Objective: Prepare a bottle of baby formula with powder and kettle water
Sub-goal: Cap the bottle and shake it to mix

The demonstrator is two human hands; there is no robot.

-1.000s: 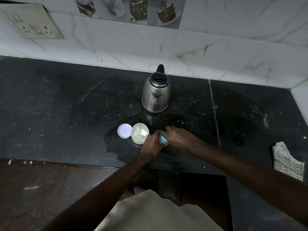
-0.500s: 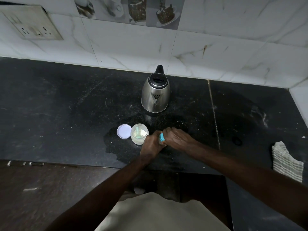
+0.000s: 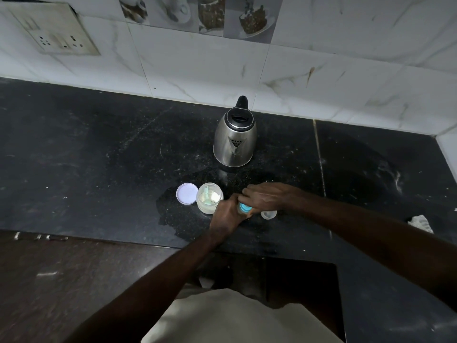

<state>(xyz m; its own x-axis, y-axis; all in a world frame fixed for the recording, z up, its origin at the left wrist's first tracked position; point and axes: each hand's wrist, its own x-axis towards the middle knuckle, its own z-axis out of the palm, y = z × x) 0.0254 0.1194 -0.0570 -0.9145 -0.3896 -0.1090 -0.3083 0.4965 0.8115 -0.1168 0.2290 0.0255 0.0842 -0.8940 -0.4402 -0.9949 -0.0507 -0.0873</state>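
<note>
Counter point(image 3: 99, 157) of black stone, flecked with pale specks, backed by a white tiled wall. Steel kettle point(image 3: 234, 139) upright near the wall, lid down, spout facing the camera. Left hand point(image 3: 226, 214) has its fingers curled round the bottle point(image 3: 244, 207), held low in front of the kettle, with only the blue collar showing. Right hand point(image 3: 267, 196) lies over the bottle's top, fingers curled down onto that collar. Open powder jar point(image 3: 209, 198) just left of the left hand. White lid point(image 3: 187, 193) flat, just beside the jar's left side. Small clear cap point(image 3: 268, 214) on the counter, under the right wrist.
</note>
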